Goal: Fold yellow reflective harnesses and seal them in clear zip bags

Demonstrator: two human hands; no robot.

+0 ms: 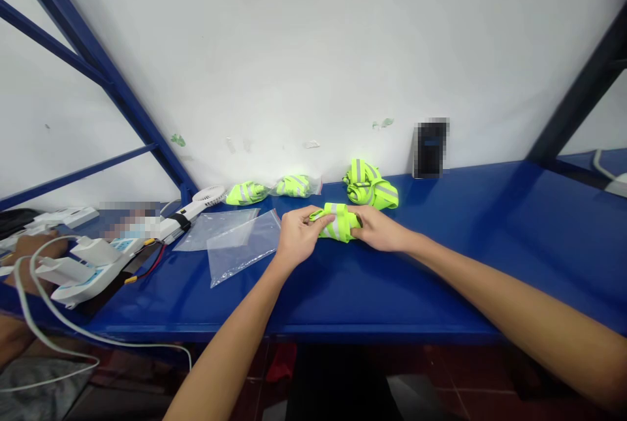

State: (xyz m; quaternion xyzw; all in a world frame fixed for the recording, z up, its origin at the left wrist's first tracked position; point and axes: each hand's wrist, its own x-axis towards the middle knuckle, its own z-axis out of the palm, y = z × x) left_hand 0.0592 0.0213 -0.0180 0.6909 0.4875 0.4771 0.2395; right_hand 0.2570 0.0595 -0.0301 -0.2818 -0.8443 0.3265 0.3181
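Between my two hands is a rolled-up neon yellow reflective strap [337,226] with silver-grey stripes, just over the blue table. My left hand [300,233] grips its left end, thumb across the front. At the right end my right hand [378,228] is closed on the same roll, its fingertips partly hidden behind it. A looser bundle of the same yellow reflective strap [369,186] lies behind my right hand, near the wall. To the left of my left hand are two flat clear zip bags, a front one [240,251] overlapping a rear one [208,230].
Two bagged yellow bundles, a left one [246,192] and a right one [294,185], lie along the wall. A white handheld fan [208,196] and a power strip [93,280] with plugs and cables occupy the left. A dark blurred object [431,149] leans on the wall. Another person's hand [36,251] is far left.
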